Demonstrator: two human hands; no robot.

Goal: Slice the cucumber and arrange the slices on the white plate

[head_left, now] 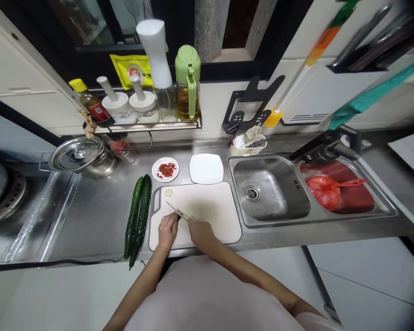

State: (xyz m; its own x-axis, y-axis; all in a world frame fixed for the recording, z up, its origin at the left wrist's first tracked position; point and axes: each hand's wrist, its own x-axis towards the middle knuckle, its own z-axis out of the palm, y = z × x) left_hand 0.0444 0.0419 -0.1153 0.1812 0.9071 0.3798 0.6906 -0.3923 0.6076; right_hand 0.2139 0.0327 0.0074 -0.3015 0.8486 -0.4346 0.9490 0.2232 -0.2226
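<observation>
My right hand (202, 232) is closed around the handle of a kitchen knife (177, 211), whose narrow blade points up and left over the white cutting board (224, 202). Beside the blade, my left hand (168, 229) rests on the board with its fingers curled together on a small dark green piece (179, 216), mostly hidden by the fingers and knife. A pale green round slice (169, 193) lies near the board's upper left corner. To the left of the board, two long cucumbers (140, 220) lie side by side on the steel counter.
Behind the board stand a plate of chopped red pieces (166, 169) and a white square plate (206, 168). The sink (272, 193) is on the right, with a red bag (326, 192) in its second basin. A lidded pot (86, 158) stands left, below a rack of bottles (188, 87).
</observation>
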